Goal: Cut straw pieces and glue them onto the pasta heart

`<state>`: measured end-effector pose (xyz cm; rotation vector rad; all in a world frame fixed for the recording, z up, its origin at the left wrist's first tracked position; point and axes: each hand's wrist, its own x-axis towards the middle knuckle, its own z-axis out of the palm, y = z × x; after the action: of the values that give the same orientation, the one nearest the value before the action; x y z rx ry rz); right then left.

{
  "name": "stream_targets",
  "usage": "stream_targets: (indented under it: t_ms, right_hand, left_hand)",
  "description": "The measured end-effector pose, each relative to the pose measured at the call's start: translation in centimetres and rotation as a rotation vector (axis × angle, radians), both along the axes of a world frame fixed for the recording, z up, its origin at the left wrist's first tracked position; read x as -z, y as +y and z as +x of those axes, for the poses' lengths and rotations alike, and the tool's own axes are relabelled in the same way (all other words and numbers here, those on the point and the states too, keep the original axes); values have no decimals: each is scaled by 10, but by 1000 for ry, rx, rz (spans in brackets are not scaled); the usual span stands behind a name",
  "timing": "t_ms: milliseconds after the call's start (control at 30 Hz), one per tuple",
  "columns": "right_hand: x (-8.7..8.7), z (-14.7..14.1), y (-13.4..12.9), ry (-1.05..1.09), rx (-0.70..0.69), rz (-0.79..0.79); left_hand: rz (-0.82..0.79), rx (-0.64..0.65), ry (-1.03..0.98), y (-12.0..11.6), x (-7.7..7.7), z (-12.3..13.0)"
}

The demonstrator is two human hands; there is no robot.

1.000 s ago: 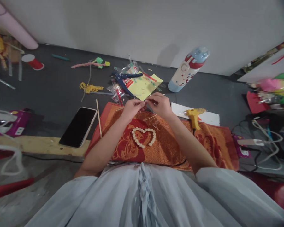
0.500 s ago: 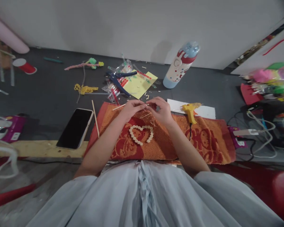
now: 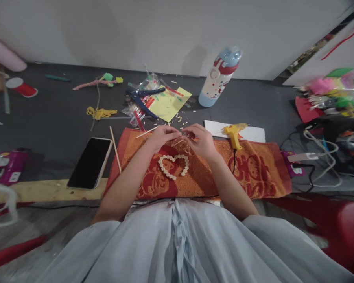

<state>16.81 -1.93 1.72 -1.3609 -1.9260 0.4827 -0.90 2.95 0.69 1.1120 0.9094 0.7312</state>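
Observation:
My left hand (image 3: 166, 137) and my right hand (image 3: 199, 140) meet fingertip to fingertip above the far edge of an orange and red towel (image 3: 200, 181). Both are pinched closed around something too small to make out. Below them on the towel lies a heart outline of small pale pieces (image 3: 161, 167), with a gap at its lower right. Thin pale sticks lie under and beside my hands, one (image 3: 147, 132) by my left fingers. Small pale bits are scattered just beyond my fingertips.
A yellow glue gun (image 3: 233, 135) rests on a white board (image 3: 255, 134) at the right. Behind stand a bottle (image 3: 218, 80), blue pliers (image 3: 141, 100) and yellow paper (image 3: 168, 108). A phone (image 3: 90, 163) and a stick (image 3: 115, 149) lie left; bright craft items fill the far right.
The view has shifted slightly, so most things sit a little further left. My fingertips stay together over the towel, with the right fingers slightly more spread. The heart outline looks the same.

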Motion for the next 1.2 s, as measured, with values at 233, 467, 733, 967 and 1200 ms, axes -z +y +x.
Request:
stream_targets:
  t_ms: [233, 467, 733, 967, 1200]
  right_hand:
    - [4, 85, -14, -303, 613, -129]
    - [16, 128, -32, -607, 907, -474]
    - [23, 132, -24, -575, 829, -510]
    - [33, 156, -31, 40, 919, -326]
    - [28, 129, -25, 984, 743, -143]
  left_hand:
    - [-2, -30, 61, 2, 1, 1]
    - [25, -10, 109, 2, 0, 1]
    - [12, 3, 116, 1, -2, 4]
    - [-63, -30, 128, 1, -2, 6]
    - [-92, -105, 92, 1, -6, 7]
